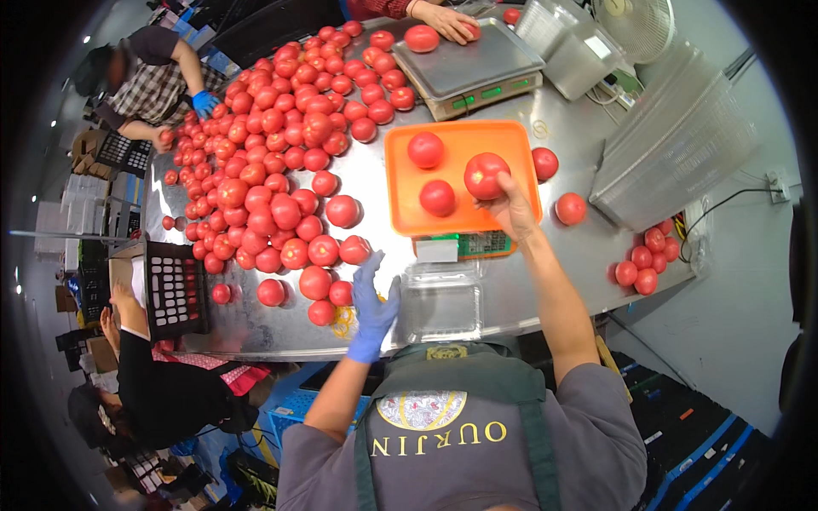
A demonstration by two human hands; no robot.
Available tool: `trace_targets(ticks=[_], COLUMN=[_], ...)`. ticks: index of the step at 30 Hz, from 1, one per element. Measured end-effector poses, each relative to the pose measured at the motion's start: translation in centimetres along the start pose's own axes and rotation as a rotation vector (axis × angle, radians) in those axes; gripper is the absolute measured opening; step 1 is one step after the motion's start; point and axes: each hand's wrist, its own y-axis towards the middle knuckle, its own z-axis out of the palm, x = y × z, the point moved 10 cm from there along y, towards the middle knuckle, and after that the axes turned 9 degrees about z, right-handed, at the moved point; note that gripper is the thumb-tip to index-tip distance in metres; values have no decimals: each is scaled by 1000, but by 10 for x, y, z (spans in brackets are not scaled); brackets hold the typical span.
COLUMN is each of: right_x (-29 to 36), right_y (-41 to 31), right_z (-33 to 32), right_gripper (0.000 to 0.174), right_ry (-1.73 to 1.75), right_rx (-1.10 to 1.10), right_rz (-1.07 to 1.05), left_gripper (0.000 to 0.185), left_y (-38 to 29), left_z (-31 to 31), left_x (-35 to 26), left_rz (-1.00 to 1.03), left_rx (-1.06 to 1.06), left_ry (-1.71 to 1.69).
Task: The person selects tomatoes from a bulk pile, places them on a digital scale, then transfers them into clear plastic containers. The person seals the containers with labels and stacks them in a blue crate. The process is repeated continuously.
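My bare right hand (511, 207) holds a red tomato (486, 175) at the right part of an orange plastic tray (399, 217). Two more tomatoes, one above (425, 149) and one below (438, 197), lie in that tray, which sits on a small scale (486, 244) with a keypad. My left hand (376, 297), in a blue glove, holds nothing, its fingers apart, beside the large heap of tomatoes (255, 160) on the metal table. Yellow rubber bands (344, 322) lie by it. Between my hands, near the table edge, rests a clear plastic punnet (443, 311).
Stacked clear punnets (677, 140) lean at the right, near several tomatoes (645, 262). Across the table, a co-worker's hand (444, 20) touches a tomato on a larger scale (473, 61). Two co-workers are at the left, one beside a black crate (176, 287).
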Motion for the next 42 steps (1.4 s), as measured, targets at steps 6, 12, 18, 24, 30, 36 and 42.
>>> trace_targets(ticks=[6,12,18,24,30,36,42], right_x=[-21,-24,-39,-105,-135,-192,-108], right_y=[-35,-54,-95,-137,-153,-144,-83], right_z=[20,29,12,-12,9,16,74], right_gripper=[73,74,74,59,58,63,39], right_ry=[336,412,350,-162,-1200,-1871,-1821], right_rx=[167,221,198,2,-11,174,134], right_rz=[79,104,103,240,195,322,-91], left_gripper=[67,68,72,73,58,58,63], left_y=[116,137,91,43,-68,-106,-134], left_z=[79,157,146,107,79,95,121], left_x=[-23,4,-1,-16,-3,-19,-4], left_rz=[140,9,-833,-977,-448,116,124], left_rx=[339,684,421,304,877,956,1127], left_ry=[176,194,-1513,-1819,-319,114,32])
